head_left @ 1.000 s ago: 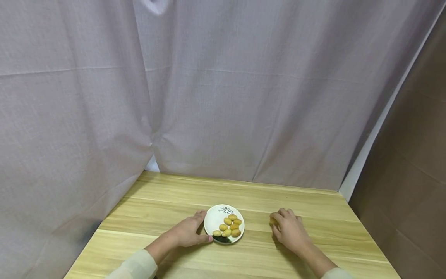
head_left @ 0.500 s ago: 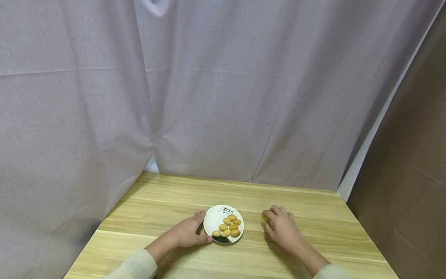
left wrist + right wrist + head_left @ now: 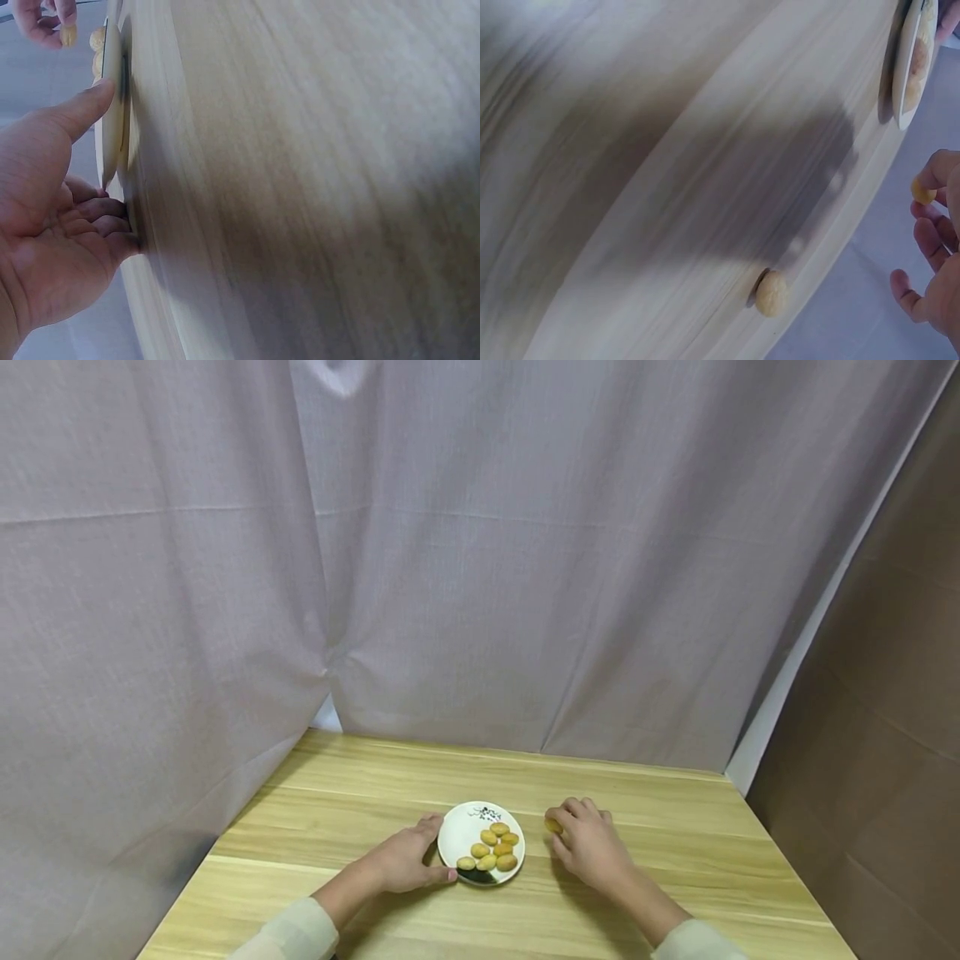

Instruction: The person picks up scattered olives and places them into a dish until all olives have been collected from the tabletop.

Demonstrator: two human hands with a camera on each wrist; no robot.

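Observation:
A small white plate (image 3: 459, 837) with a dark floral print stands on the table, holding several yellow-brown walnuts (image 3: 503, 849). My left hand (image 3: 405, 858) holds the plate's left rim, thumb at the near edge and fingers round the far side. To the right of the plate, my right hand (image 3: 594, 850) pinches one walnut (image 3: 922, 192) between thumb and fingers, apart from the plate. In the left wrist view that walnut (image 3: 68, 35) shows a ridged surface. A single loose walnut (image 3: 772, 293) lies on the wood in the right wrist view; the head view does not show it.
The pale wooden table (image 3: 390, 777) ends at a grey curtain (image 3: 450, 610) behind and on the left. A brown curtain (image 3: 870, 710) hangs along the right side.
My right hand has moved left towards the plate, with the walnut between its fingers. The left hand and the plate have stayed in place.

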